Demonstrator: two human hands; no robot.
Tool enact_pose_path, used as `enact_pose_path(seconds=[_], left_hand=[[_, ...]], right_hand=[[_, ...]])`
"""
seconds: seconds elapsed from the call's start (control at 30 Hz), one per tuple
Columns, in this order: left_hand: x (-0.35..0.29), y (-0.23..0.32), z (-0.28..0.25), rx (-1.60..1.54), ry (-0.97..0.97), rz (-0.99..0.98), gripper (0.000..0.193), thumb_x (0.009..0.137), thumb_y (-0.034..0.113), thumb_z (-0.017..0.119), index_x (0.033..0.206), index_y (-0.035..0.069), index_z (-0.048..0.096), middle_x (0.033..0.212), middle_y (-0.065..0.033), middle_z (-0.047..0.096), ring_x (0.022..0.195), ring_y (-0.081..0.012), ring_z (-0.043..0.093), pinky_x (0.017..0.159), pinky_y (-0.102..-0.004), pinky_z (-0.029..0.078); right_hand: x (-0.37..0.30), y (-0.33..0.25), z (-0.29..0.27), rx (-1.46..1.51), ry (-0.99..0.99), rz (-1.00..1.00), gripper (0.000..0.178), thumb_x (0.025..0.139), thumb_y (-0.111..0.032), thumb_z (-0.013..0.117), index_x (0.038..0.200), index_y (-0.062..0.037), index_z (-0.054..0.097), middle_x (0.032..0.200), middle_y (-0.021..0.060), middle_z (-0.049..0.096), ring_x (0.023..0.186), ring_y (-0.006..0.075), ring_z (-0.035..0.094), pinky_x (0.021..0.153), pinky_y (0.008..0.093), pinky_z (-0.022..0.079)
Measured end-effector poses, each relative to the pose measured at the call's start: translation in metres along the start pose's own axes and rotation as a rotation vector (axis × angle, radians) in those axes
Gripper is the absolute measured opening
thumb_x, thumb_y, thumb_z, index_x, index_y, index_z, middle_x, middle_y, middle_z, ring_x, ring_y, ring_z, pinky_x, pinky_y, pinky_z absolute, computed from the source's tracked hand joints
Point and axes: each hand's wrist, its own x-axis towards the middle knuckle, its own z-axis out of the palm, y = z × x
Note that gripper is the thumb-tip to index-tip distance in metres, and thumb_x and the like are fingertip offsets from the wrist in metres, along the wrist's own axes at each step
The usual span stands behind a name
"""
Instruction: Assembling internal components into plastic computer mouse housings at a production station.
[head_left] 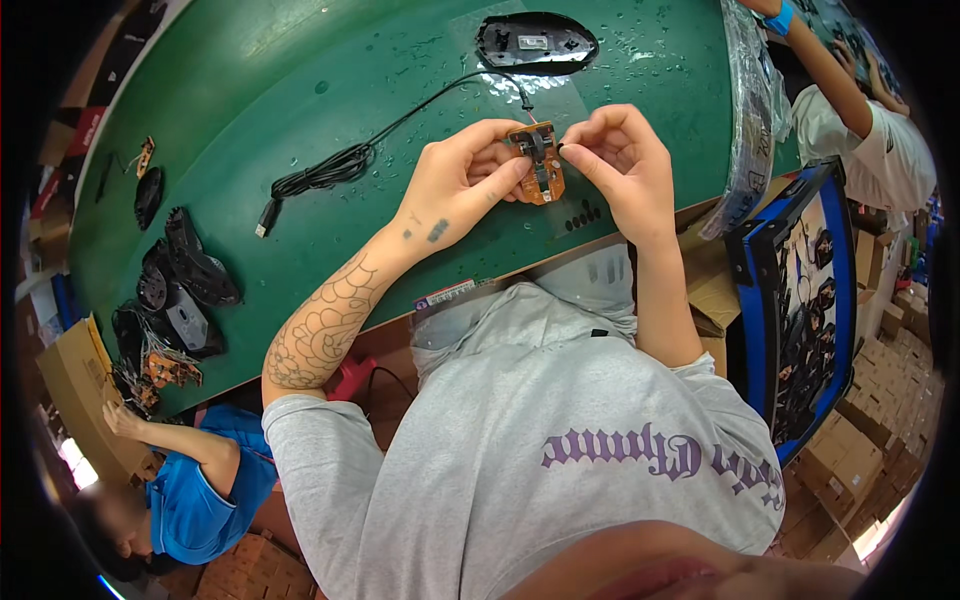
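My left hand (468, 178) is closed around the edge of an orange-brown mouse circuit board (545, 188) with black parts on it, its thumb lying on the board's face. At the board's right edge, my right hand (628, 165) makes a pinch with a tiny black piece (564, 149) at its fingertips; I cannot make out its kind. A black cable (430, 100) runs from the board's far end to a coiled bundle (325, 170) ending in a USB plug (266, 218). Beyond my hands lies a black mouse shell half (537, 44), hollow side up.
The green table (400, 40) carries scattered droplets or clear bits. Several small black pads (583, 214) lie by the near edge. Mouse shells (190, 265) and orange boards (170, 370) pile at the left. A blue-framed bin (790, 310) stands right; co-workers (215, 480) work at both sides.
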Motion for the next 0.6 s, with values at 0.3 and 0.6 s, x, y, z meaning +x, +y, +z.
enact_pose_path(seconds=[0.3,0.6], left_hand=[[-0.0009,0.002,0.0032,0.078,0.013,0.014,0.035,0.094,0.001,0.062,0.128,-0.004,0.055,0.098,-0.0112,0.07,0.082,-0.0129,0.067,0.074,-0.0217,0.056],[-0.0014,-0.0056,0.0083,0.153,0.112,0.109,0.03,0.09,-0.001,0.064,0.121,-0.002,0.062,0.088,-0.0068,0.071,0.073,-0.0095,0.068,0.063,-0.0175,0.051]], right_hand=[[0.0018,-0.0045,-0.0012,-0.052,0.084,0.014,0.032,0.08,0.007,0.071,0.079,-0.0077,0.042,0.085,0.009,0.069,0.08,0.0115,0.063,0.076,0.0225,0.052],[0.0008,-0.0025,-0.0005,-0.038,0.128,0.029,0.036,0.078,0.007,0.074,0.076,-0.0088,0.042,0.083,0.0102,0.072,0.073,0.0113,0.064,0.07,0.0208,0.052]])
